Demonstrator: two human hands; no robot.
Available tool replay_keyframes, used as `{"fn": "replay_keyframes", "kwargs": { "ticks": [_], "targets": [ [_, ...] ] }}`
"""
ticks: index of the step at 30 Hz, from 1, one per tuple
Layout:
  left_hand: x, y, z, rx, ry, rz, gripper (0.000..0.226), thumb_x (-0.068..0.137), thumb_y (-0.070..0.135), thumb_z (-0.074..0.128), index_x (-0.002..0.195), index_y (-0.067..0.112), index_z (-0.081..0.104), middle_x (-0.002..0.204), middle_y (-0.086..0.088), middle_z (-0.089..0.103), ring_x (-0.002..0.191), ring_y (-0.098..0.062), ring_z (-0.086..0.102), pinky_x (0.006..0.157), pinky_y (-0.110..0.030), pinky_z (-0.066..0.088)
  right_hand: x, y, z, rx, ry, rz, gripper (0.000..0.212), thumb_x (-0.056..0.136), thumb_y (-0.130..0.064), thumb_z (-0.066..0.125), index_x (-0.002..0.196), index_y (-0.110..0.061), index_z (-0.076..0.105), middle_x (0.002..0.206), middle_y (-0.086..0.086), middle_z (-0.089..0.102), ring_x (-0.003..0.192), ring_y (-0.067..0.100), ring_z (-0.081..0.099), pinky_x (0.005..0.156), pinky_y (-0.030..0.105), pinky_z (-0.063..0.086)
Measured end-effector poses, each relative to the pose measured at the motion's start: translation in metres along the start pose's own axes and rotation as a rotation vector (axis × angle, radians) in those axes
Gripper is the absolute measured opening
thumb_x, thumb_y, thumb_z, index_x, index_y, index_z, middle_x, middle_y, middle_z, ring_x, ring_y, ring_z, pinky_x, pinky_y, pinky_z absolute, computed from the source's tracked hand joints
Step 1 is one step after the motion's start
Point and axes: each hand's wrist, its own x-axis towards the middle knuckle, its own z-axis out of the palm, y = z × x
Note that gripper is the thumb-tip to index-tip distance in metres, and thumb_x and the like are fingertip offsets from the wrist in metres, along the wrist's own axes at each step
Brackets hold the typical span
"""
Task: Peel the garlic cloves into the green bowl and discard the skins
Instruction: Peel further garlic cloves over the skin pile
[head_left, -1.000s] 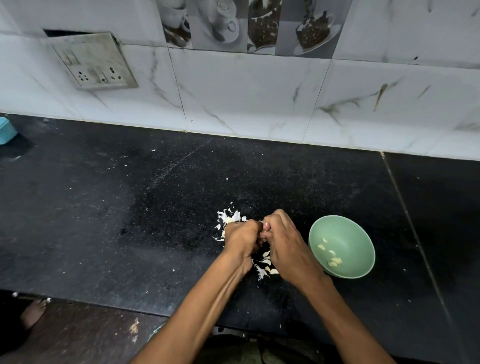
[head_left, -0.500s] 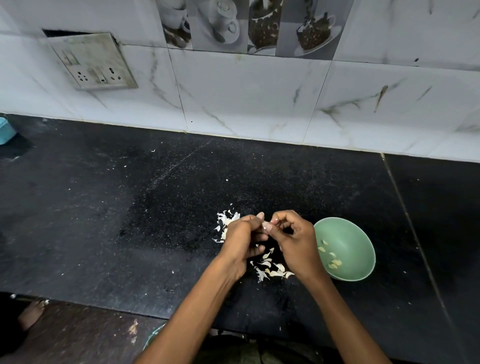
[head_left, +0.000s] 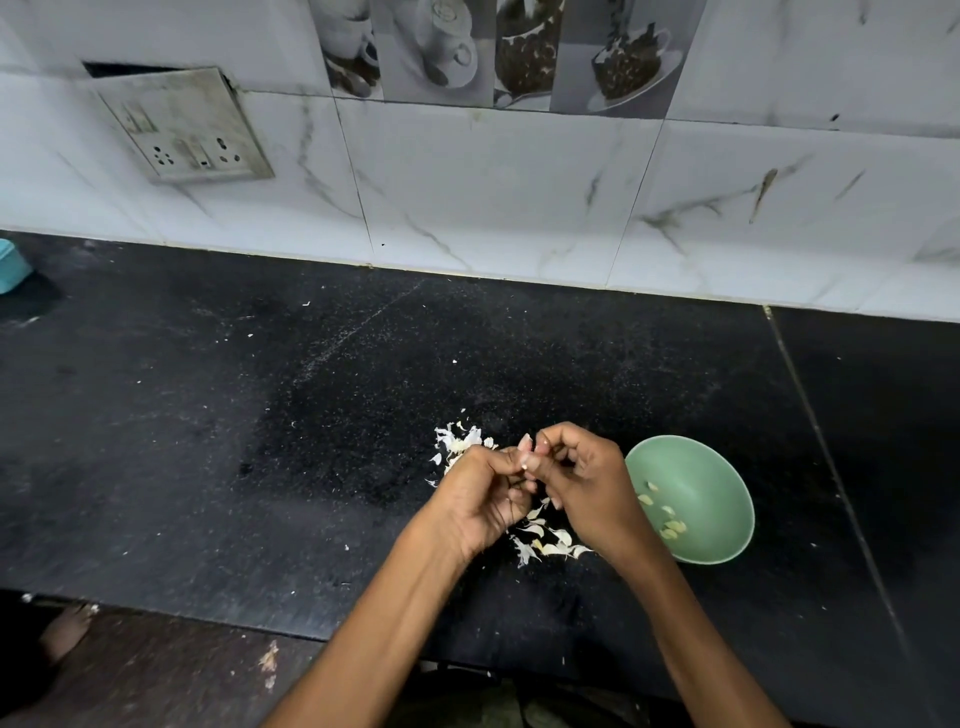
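Both hands meet over the near middle of the black countertop (head_left: 322, 415), fingertips together around a small garlic clove (head_left: 525, 464) that is mostly hidden between them. The left hand (head_left: 480, 496) has its fingers curled inward, thumb and forefinger pinching the clove from the left. The right hand (head_left: 584, 480) also curls its fingers, thumb and fingertips closing on the same clove from the right, one pale nail showing at the top of the pinch. Only a small whitish bit of the clove is visible, so how much skin remains on it cannot be told. Directly under and near the hands lies a scatter of white garlic skins (head_left: 548, 540), and a second small heap of skins (head_left: 460, 441) sits just beyond the left hand on its far left side. The green bowl (head_left: 717, 467) stands upright on the counter just right of the right hand, its left rim partly covered by that hand; inside it lie several peeled cloves (head_left: 667, 519), pale yellow, toward the near side of the bowl. A white marbled tile wall (head_left: 493, 192) rises along the far edge of the counter, with a switch and socket plate (head_left: 182, 127) at far left. A teal object (head_left: 11, 265) is cut off at the left edge.
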Motion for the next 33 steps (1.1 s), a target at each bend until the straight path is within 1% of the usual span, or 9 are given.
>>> {"fn": "replay_keyframes", "kwargs": {
  "ticks": [4,6,9,14,19,21,25,30,33],
  "targets": [
    [0.003,0.004,0.003,-0.018,0.028,-0.032,0.024,0.081,-0.009,0.05,0.072,0.004,0.068,0.072,-0.006,0.057,0.045,-0.006,0.05,0.038,-0.011,0.037,0.0,-0.006,0.0,-0.264,-0.001,-0.204,0.017,0.091,0.003,0.07,0.086,-0.012,0.063,0.092,-0.007,0.066,0.088,0.014,0.069,0.076,0.025,0.055],
    [0.003,0.006,0.006,-0.039,0.033,-0.037,0.038,0.09,-0.01,0.043,0.068,0.004,0.069,0.07,-0.006,0.062,0.045,-0.005,0.052,0.039,-0.012,0.041,-0.001,-0.009,0.0,-0.369,0.0,-0.28,0.015,0.094,0.004,0.066,0.09,-0.011,0.063,0.094,-0.008,0.062,0.092,0.013,0.066,0.08,0.02,0.052],
    [-0.001,0.004,0.01,-0.086,0.004,-0.05,0.041,0.093,-0.011,0.04,0.066,0.003,0.069,0.063,-0.006,0.064,0.044,-0.006,0.054,0.04,-0.015,0.045,-0.004,-0.011,-0.003,-0.512,-0.043,-0.331,0.012,0.099,0.0,0.06,0.096,-0.012,0.059,0.097,-0.011,0.053,0.094,0.005,0.058,0.08,0.01,0.042],
    [-0.002,0.001,0.012,-0.111,0.001,-0.072,0.038,0.093,-0.011,0.043,0.067,0.004,0.066,0.06,-0.005,0.058,0.043,-0.008,0.054,0.04,-0.017,0.046,-0.003,-0.01,-0.007,-0.665,-0.115,-0.354,0.012,0.102,-0.004,0.051,0.098,-0.015,0.051,0.101,-0.009,0.045,0.093,0.007,0.049,0.08,0.013,0.038],
    [-0.002,0.0,0.014,-0.096,0.044,-0.076,0.034,0.092,-0.011,0.043,0.068,0.003,0.062,0.057,-0.006,0.058,0.043,-0.009,0.055,0.04,-0.016,0.047,-0.001,-0.009,-0.005,-0.799,-0.178,-0.363,0.01,0.095,-0.013,0.037,0.099,-0.019,0.044,0.102,-0.01,0.037,0.085,0.012,0.044,0.071,0.03,0.044],
    [-0.002,-0.002,0.016,-0.157,0.04,-0.055,0.032,0.092,-0.012,0.04,0.074,0.003,0.062,0.06,-0.006,0.062,0.044,-0.009,0.056,0.043,-0.015,0.049,0.001,-0.011,-0.007,-0.72,-0.151,-0.353,0.009,0.101,-0.016,0.037,0.1,-0.02,0.045,0.103,-0.01,0.039,0.085,0.011,0.049,0.072,0.029,0.046],
    [-0.002,-0.003,0.017,-0.222,0.016,0.049,0.025,0.097,-0.005,0.044,0.087,0.003,0.065,0.075,-0.01,0.069,0.054,-0.009,0.058,0.048,-0.016,0.053,0.008,-0.01,-0.007,-0.529,0.013,-0.323,0.01,0.102,-0.014,0.061,0.098,-0.018,0.053,0.099,-0.012,0.047,0.088,0.005,0.055,0.075,0.013,0.041],
    [0.0,0.001,0.015,-0.097,0.044,0.248,0.015,0.1,0.012,0.057,0.086,0.012,0.062,0.076,-0.003,0.063,0.064,-0.007,0.056,0.054,-0.016,0.052,0.007,-0.005,0.0,-0.219,0.182,-0.237,0.024,0.092,-0.021,0.077,0.115,-0.017,0.069,0.107,-0.006,0.059,0.092,0.016,0.063,0.07,0.032,0.059],
    [0.001,-0.001,0.013,-0.043,0.08,0.367,0.01,0.094,0.017,0.065,0.085,0.013,0.066,0.076,-0.001,0.067,0.067,-0.007,0.061,0.06,-0.017,0.054,0.004,-0.01,-0.001,-0.079,0.233,-0.173,0.021,0.094,-0.017,0.073,0.113,-0.023,0.076,0.099,-0.003,0.066,0.082,0.02,0.067,0.059,0.032,0.055]
  ]
}}
